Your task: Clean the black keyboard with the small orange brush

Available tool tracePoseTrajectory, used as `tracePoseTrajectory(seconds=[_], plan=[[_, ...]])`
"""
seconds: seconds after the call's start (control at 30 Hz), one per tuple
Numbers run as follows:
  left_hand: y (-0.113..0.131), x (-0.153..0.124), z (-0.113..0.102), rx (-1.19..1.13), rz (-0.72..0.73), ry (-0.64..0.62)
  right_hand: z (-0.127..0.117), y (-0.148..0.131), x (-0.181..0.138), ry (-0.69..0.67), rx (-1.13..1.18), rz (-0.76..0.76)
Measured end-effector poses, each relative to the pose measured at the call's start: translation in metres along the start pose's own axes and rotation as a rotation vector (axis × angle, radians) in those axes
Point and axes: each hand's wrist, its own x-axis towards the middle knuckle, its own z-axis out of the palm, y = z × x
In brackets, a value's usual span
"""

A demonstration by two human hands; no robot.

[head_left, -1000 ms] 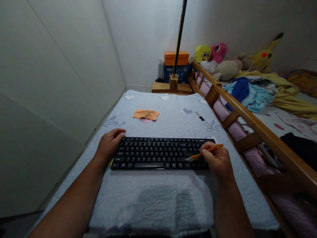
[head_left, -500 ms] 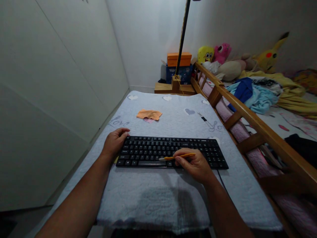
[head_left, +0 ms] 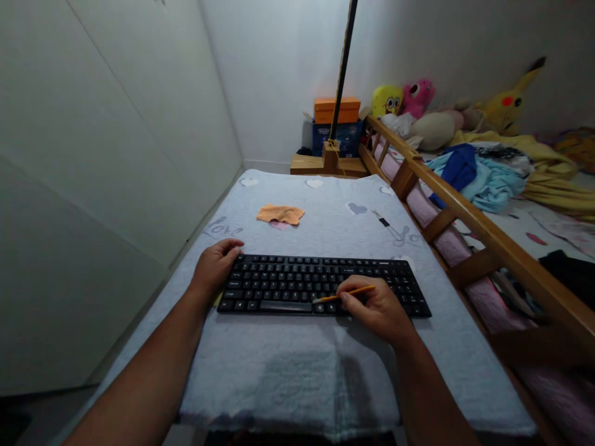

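A black keyboard (head_left: 297, 282) lies across a pale blue quilted cover (head_left: 288, 365). My left hand (head_left: 214, 267) grips the keyboard's left end, fingers curled over its top corner. My right hand (head_left: 375, 306) rests on the lower right part of the keys and pinches a thin orange-handled brush (head_left: 346, 293). The brush tip points left and touches the bottom key row, just right of the space bar.
An orange cloth (head_left: 280, 214) lies on the cover beyond the keyboard, and a small dark tool (head_left: 383, 222) lies to the right. A wooden bed rail (head_left: 469, 217) runs along the right, with clothes and plush toys (head_left: 404, 102) behind. White wall panels close the left.
My right hand swept the brush from the keyboard's right end leftward to the middle, then back a little to the right. The left hand kept its hold.
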Motion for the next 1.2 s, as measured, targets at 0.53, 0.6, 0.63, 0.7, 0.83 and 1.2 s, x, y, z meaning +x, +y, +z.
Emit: tracePoseTrajectory(seconds=[0.53,0.6,0.63,0.7,0.83,1.2], plan=[[0.006,-0.002,0.0,-0.035,-0.019,0.001,-0.027,0.003,-0.005,0.142,-0.093,0.177],[0.005,-0.002,0.0,-0.039,-0.027,0.002,-0.029,0.005,-0.006,0.165,-0.108,0.187],[0.005,-0.002,0.0,-0.04,-0.03,0.003,-0.031,0.007,-0.007,0.184,-0.118,0.192],[0.005,-0.003,0.001,-0.04,-0.029,0.006,-0.034,0.011,-0.009,0.239,-0.145,0.196],[0.005,-0.002,0.001,-0.034,-0.021,0.008,-0.038,0.018,-0.012,0.368,-0.123,0.132],[0.002,-0.001,0.0,-0.029,-0.002,-0.002,-0.001,0.001,-0.003,0.036,0.045,-0.054]])
